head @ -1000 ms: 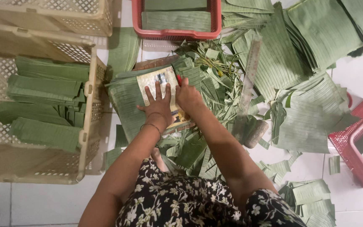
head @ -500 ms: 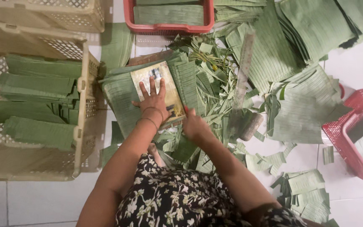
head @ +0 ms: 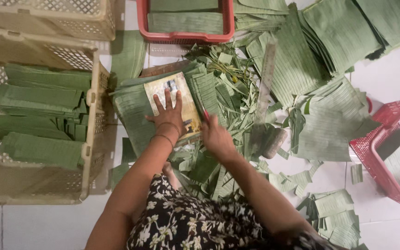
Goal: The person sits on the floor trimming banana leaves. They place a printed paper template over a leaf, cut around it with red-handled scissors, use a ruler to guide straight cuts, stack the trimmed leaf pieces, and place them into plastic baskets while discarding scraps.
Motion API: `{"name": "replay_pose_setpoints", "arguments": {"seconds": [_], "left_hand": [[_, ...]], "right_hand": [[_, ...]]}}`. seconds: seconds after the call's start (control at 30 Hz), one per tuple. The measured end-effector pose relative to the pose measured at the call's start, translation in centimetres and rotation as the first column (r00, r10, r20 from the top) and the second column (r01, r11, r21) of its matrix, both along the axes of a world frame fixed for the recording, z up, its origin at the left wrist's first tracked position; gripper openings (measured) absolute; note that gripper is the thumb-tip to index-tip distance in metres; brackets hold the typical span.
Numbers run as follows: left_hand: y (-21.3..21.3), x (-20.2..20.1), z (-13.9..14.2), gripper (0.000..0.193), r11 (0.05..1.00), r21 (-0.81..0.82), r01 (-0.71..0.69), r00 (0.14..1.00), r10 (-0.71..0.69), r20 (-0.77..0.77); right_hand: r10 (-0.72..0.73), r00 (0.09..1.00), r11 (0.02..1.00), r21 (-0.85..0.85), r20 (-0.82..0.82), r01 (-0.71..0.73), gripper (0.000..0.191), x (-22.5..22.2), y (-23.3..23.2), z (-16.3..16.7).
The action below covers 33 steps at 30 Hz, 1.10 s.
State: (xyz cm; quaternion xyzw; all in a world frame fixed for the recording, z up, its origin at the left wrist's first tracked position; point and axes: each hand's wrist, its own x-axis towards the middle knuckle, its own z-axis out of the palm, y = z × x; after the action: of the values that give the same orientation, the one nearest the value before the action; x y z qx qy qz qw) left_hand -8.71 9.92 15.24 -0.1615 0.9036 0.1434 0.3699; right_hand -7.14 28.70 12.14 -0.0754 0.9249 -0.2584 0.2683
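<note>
My left hand (head: 170,115), fingers spread flat, presses a yellowish rectangular card (head: 174,103) onto a stack of green banana-leaf sheets (head: 133,109) lying on the tiled floor (head: 47,224). My right hand (head: 215,137) is closed around a thin red-tipped tool (head: 205,114) at the card's right edge. Leaf trimmings (head: 230,85) lie just beside it, with a long metal ruler (head: 265,81) across them. Folded leaves fill the beige crate (head: 89,134) at left; red baskets (head: 186,36) stand above and at right.

Leaf scraps (head: 218,88) and crate (head: 93,120) (left side) hem the hands.
</note>
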Motion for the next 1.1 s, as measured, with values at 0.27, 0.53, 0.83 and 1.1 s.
{"name": "replay_pose_setpoints", "arguments": {"seconds": [0.27,0.53,0.83,1.1], "left_hand": [[0.1,0.5,-0.4,0.125,0.999,-0.007,0.034,0.999,-0.034,-0.035],[0.1,0.3,-1.2,0.126,0.999,-0.011,0.045,0.999,-0.045,-0.031],[-0.1,0.4,-1.2,0.12,1.0,-0.003,-0.025,0.995,0.024,-0.092],[-0.1,0.2,-0.3,0.122,1.0,0.004,-0.014,0.999,0.015,-0.028]], "right_hand": [[0.081,0.996,0.995,0.068,-0.037,-0.079,0.051,-9.0,-7.6,-1.6],[0.112,0.994,0.989,0.091,0.015,-0.113,0.048,-11.3,-8.2,-4.3],[0.003,0.981,0.97,0.24,0.192,-0.05,0.041,-0.3,-0.8,-2.7],[0.193,0.981,0.959,0.207,0.034,-0.196,0.035,9.4,8.0,0.2]]}}
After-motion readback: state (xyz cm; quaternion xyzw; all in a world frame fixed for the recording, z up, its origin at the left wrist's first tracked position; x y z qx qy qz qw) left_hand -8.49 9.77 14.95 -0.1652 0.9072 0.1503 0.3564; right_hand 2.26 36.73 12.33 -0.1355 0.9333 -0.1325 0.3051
